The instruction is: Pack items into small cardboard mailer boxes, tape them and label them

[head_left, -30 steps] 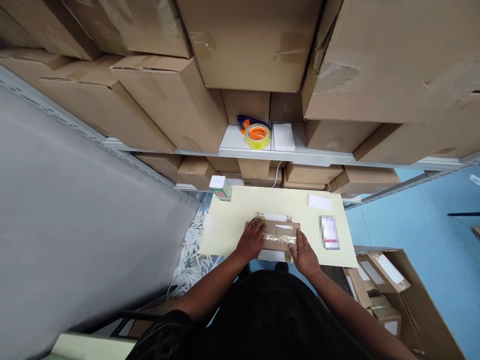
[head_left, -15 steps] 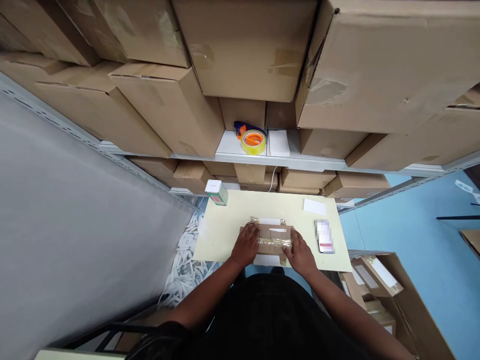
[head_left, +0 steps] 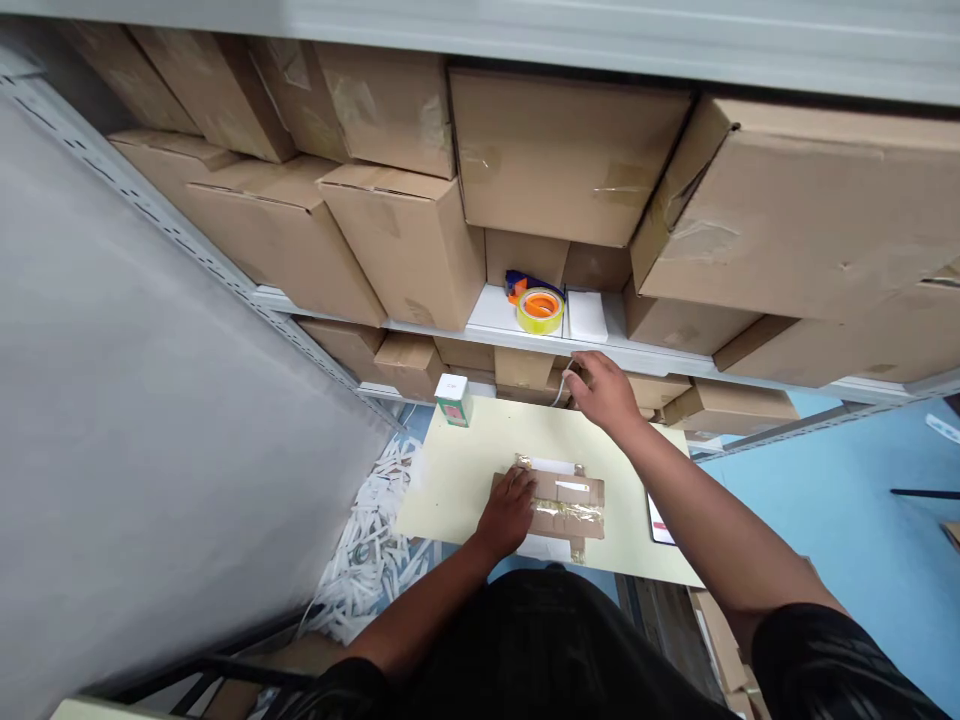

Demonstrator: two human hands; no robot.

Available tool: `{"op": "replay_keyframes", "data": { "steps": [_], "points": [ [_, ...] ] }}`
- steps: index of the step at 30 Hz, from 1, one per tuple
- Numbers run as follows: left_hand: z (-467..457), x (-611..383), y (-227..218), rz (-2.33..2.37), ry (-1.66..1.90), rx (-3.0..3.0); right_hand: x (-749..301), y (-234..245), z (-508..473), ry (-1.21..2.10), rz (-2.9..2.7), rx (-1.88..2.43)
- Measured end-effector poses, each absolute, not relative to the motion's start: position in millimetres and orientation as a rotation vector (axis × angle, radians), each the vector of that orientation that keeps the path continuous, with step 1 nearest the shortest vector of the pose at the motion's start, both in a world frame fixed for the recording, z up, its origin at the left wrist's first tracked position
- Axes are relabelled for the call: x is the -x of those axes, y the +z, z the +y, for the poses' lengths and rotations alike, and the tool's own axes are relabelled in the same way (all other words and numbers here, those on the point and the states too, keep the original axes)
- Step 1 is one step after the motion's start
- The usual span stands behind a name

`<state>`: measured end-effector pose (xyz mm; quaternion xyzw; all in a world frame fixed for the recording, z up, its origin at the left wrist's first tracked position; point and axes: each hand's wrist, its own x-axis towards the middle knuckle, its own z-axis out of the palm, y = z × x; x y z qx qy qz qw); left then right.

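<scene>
A taped cardboard box [head_left: 585, 490] lies on the pale table, with shiny clear tape across its top and white paper showing beyond its front and back sides. My left hand [head_left: 511, 512] lies flat on the left part of this box, fingers extended. Over the far side of the table, my right hand [head_left: 601, 392] reaches out empty, thumb and fingers apart, just below the shelf edge. Above it on the shelf sit a tape dispenser with a roll of yellow tape [head_left: 540, 312] and a stack of white paper [head_left: 588, 316].
Large cardboard boxes [head_left: 570, 150] fill the shelves ahead. A small green-and-white box [head_left: 454, 402] stands at the table's far left corner. A phone [head_left: 660, 522] lies partly behind my right forearm. Paper strips [head_left: 367, 530] cover the floor at left, beside the wall.
My right hand has left the box's right side and moved forward toward the shelf. My left hand stays on the box. The view has tilted up, showing more of the upper shelf.
</scene>
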<state>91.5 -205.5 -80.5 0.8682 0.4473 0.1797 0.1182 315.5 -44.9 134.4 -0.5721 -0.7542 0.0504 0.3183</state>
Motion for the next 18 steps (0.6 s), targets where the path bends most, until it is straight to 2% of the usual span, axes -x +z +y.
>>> {"op": "replay_keyframes", "data": {
  "steps": [10, 16, 18],
  "points": [
    [-202.5, -85.4, -75.2, 1.257, 0.507, -2.507, -281.4, 167.9, 72.8, 0.029, -1.927, 1.667],
    [-203.4, -87.7, -73.4, 1.271, 0.511, -2.488, -278.3, 174.1, 149.5, 0.281, -1.878, 1.891],
    [-204.0, -87.2, -74.2, 1.278, 0.517, -2.485, -276.7, 170.2, 160.6, 0.237, -1.939, 1.796]
  ]
}}
